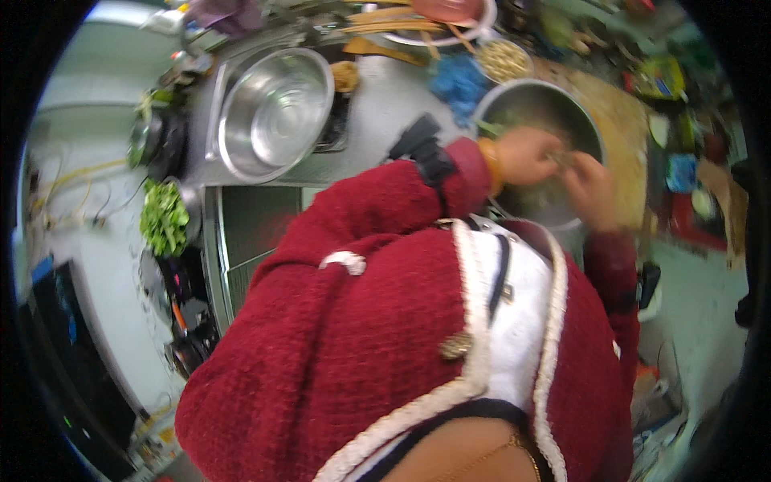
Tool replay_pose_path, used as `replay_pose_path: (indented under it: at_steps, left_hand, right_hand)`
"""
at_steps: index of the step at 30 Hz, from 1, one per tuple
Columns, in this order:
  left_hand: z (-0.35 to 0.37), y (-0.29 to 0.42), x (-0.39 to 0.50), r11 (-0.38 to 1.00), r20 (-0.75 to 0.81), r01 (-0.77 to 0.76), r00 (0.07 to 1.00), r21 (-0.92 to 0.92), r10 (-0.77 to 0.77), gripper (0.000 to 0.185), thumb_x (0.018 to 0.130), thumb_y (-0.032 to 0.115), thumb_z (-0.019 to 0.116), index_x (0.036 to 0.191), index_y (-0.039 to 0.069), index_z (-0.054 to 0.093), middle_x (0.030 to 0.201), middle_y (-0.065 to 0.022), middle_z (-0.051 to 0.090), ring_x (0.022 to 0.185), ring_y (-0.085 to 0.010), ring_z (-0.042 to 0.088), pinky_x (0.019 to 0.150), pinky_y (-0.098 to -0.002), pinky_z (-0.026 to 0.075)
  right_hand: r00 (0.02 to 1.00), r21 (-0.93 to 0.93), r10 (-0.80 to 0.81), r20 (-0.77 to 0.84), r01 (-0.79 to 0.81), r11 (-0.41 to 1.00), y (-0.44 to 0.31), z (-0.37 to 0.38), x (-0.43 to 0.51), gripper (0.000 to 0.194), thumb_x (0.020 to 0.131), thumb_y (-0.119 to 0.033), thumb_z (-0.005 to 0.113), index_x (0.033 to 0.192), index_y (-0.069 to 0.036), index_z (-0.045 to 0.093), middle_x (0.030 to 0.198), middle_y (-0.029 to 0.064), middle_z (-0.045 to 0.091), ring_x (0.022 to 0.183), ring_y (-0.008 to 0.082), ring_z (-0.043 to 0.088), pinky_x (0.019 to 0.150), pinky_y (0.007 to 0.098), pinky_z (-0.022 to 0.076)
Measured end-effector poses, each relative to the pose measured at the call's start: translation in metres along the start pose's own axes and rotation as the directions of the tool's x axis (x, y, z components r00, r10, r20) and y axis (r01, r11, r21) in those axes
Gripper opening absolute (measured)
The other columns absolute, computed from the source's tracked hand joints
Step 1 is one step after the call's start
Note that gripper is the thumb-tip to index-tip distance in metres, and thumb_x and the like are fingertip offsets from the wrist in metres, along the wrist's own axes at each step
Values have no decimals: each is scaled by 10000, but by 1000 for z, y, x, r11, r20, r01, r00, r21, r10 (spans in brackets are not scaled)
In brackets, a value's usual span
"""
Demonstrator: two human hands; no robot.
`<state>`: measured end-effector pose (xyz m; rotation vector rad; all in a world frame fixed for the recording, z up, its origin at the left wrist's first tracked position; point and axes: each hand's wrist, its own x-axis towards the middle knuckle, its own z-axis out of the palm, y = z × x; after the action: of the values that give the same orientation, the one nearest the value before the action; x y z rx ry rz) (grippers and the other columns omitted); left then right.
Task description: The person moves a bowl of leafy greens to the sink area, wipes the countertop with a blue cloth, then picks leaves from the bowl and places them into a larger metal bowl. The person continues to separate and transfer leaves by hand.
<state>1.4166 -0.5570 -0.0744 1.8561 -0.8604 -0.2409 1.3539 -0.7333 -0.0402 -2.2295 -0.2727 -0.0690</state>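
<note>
Over a large metal basin (593, 123), both of my hands meet, blurred. My left hand (527, 155), with a yellow band at its wrist, has its fingers closed around a small greenish-brown piece (560, 158). The fingertips of my right hand (590, 184) pinch the same piece from the other side. What exactly it is, I cannot tell. Something green, perhaps a stem, shows at the basin's left rim beside my left wrist. The basin's contents are dark and blurred, partly hidden by my hands.
A wooden board (620, 144) lies right of the basin. Beyond it stand a bowl of pale beans or nuts (505, 60) and a crumpled blue plastic bag (461, 84). A wide stainless steel bowl (277, 114) rests at the sink on the left. Leafy greens (164, 218) sit farther left.
</note>
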Motion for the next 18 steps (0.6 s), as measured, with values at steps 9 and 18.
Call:
replay_pose_path:
  at_steps: [9, 18]
  left_hand:
    - [2, -1, 3, 888, -34, 138, 985, -438, -170, 212, 810, 166, 645, 950, 8, 634, 778, -113, 640, 700, -146, 576, 627, -317, 470]
    - [-3, -30, 21, 809, -71, 338, 905, -481, -420, 245, 824, 228, 662, 951, 20, 642, 804, -37, 631, 768, -98, 542, 690, -267, 457]
  right_hand:
    - [805, 852, 567, 173, -411, 323, 36, 16, -4, 94, 921, -133, 504, 913, -45, 535, 616, -77, 394, 484, 19, 300, 433, 192, 233]
    - [743, 948, 615, 263, -318, -22, 30, -2, -24, 191, 971, -191, 421, 811, -86, 437, 609, -46, 316, 461, 47, 257, 427, 204, 239]
